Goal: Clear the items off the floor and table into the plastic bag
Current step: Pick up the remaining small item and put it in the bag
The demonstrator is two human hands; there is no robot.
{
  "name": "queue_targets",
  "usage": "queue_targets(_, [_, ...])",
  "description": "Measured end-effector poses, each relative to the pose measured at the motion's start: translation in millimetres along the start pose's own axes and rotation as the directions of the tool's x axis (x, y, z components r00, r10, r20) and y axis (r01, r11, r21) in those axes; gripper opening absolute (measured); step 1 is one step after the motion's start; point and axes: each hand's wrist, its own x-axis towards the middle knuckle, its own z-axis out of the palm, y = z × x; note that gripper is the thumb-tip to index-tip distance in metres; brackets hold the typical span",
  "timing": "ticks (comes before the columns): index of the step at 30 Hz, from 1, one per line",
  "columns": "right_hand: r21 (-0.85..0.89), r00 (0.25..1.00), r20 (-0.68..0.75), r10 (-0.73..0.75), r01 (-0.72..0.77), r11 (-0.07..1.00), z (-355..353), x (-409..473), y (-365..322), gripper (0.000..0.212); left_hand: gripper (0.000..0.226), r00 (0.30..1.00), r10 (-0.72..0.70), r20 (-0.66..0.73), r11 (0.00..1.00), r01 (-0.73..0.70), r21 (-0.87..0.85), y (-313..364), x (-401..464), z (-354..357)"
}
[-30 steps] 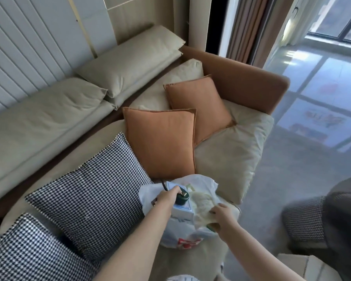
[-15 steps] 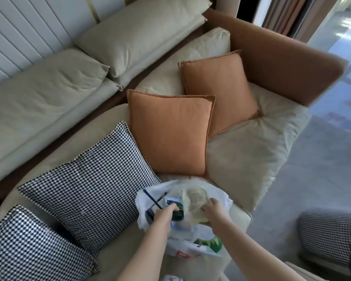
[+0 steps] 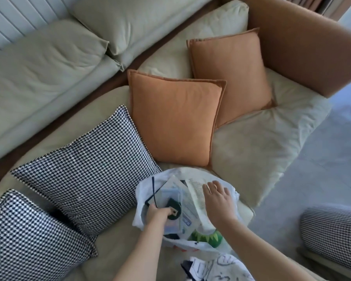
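Note:
A white plastic bag (image 3: 144, 209) sits open on the sofa seat, near its front edge. My left hand (image 3: 157, 214) reaches into the bag's mouth and grips a light blue carton with a dark green cap (image 3: 173, 206), which lies mostly inside the bag. My right hand (image 3: 218, 197) holds the bag's right rim, pressing a printed paper (image 3: 196, 189) against it. A green and white item (image 3: 208, 237) shows through the lower part of the bag.
Two orange cushions (image 3: 174, 120) and two houndstooth cushions (image 3: 85, 171) lean on the beige sofa (image 3: 257, 151) behind and left of the bag. A houndstooth stool (image 3: 332, 234) stands on the grey floor at right. Printed white fabric (image 3: 221, 268) hangs at the bottom edge.
The view has tilted down and moved closer to the sofa. My left hand has pushed the carton deeper into the bag, while my right hand shifted along the bag's rim.

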Motion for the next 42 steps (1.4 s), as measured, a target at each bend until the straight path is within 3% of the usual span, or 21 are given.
queue_targets(2, [-0.050, 0.996, -0.082, 0.038, -0.042, 0.998, -4.0, -3.7, 5.6, 0.064, 0.047, 0.991, 0.094, -0.090, 0.963, -0.067, 0.260, -4.1, -7.4, -7.6])
queue_targets(5, [0.042, 0.969, 0.085, 0.231, -0.235, 0.971, -12.4, -8.5, 13.2, 0.074, 0.046, 0.960, 0.263, -0.094, 0.820, -0.172, 0.546, -7.1, -14.8, -13.5])
queue_targets(8, [0.160, 0.912, 0.207, 0.353, -0.388, 0.908, -16.5, -15.0, 19.2, 0.079, 0.049, 0.845, 0.534, 0.024, 0.476, -0.324, 0.818, -7.8, -19.2, -16.1])
queue_targets(10, [0.211, 0.909, 0.197, 0.368, -0.406, 0.889, -17.4, -20.6, 22.1, 0.067, 0.043, 0.682, 0.708, 0.184, 0.167, -0.415, 0.894, -5.0, -21.2, -20.6])
queue_targets(12, [0.243, 0.913, 0.164, 0.373, -0.404, 0.882, -17.1, -22.0, 21.5, 0.046, 0.039, 0.535, 0.795, 0.286, -0.069, -0.389, 0.919, 3.0, -22.5, -26.7])
queue_targets(13, [0.289, 0.917, 0.156, 0.368, -0.399, 0.870, -18.3, -22.7, 19.7, 0.040, 0.042, 0.495, 0.813, 0.307, -0.139, -0.347, 0.927, 7.6, -21.9, -30.4])
queue_targets(15, [0.408, 0.927, 0.118, 0.356, -0.372, 0.834, -18.0, -23.1, 15.3, 0.036, 0.060, 0.507, 0.807, 0.302, -0.197, -0.252, 0.948, 16.0, -18.2, -37.7])
queue_targets(16, [0.461, 0.929, 0.082, 0.360, -0.356, 0.813, -17.8, -23.1, 12.5, 0.034, 0.067, 0.552, 0.789, 0.270, -0.178, -0.216, 0.960, 19.7, -18.2, -42.0])
queue_targets(18, [0.579, 0.922, -0.002, 0.387, -0.314, 0.752, -16.4, -24.4, 6.5, 0.024, 0.071, 0.654, 0.741, 0.152, -0.035, -0.188, 0.981, 22.9, -16.2, -49.1])
queue_targets(19, [0.633, 0.914, -0.034, 0.405, -0.294, 0.716, -15.9, -25.8, 3.5, 0.021, 0.064, 0.695, 0.712, 0.101, 0.049, -0.193, 0.980, 22.2, -15.5, -52.2])
queue_targets(21, [0.709, 0.901, -0.058, 0.429, -0.265, 0.653, -15.5, -28.6, -1.7, 0.020, 0.040, 0.734, 0.674, 0.085, 0.110, -0.214, 0.971, 16.7, -16.4, -58.9])
queue_targets(23, [0.778, 0.892, -0.043, 0.451, -0.254, 0.575, -21.0, -34.1, -7.2, 0.025, 0.024, 0.736, 0.671, 0.094, 0.132, -0.243, 0.961, 9.1, -19.8, -64.9])
queue_targets(27, [0.871, 0.831, -0.031, 0.556, -0.251, 0.423, -43.6, -40.5, -7.6, 0.035, 0.027, 0.667, 0.745, -0.019, 0.375, -0.395, 0.838, 13.4, -33.4, -82.3])
queue_targets(30, [0.924, 0.758, -0.040, 0.651, -0.220, 0.314, -61.7, -41.3, 5.2, 0.039, 0.033, 0.661, 0.731, -0.170, 0.548, -0.419, 0.724, 20.4, -34.1, -103.2])
queue_targets(32, [0.907, 0.761, -0.015, 0.649, -0.264, 0.330, -66.5, -44.6, 12.6, 0.037, 0.033, 0.686, 0.692, -0.225, 0.619, -0.404, 0.673, 17.8, -29.8, -112.2])
queue_targets(36, [0.854, 0.820, 0.068, 0.569, -0.342, 0.391, -65.0, -51.8, 6.9, 0.023, 0.018, 0.810, 0.577, -0.102, 0.721, -0.447, 0.529, 10.8, -30.4, -108.1])
queue_targets(37, [0.853, 0.826, 0.102, 0.554, -0.359, 0.379, -64.2, -54.5, 4.9, 0.024, 0.026, 0.839, 0.540, -0.063, 0.764, -0.457, 0.456, 9.6, -33.3, -106.0])
queue_targets(39, [0.840, 0.845, 0.121, 0.521, -0.367, 0.400, -63.3, -60.6, 1.6, 0.035, 0.044, 0.850, 0.527, -0.020, 0.782, -0.476, 0.402, 7.7, -38.6, -104.0])
queue_targets(42, [0.798, 0.863, 0.088, 0.498, -0.360, 0.483, -65.4, -73.1, -1.0, 0.042, 0.052, 0.821, 0.571, -0.004, 0.753, -0.522, 0.400, 6.0, -44.7, -103.9])
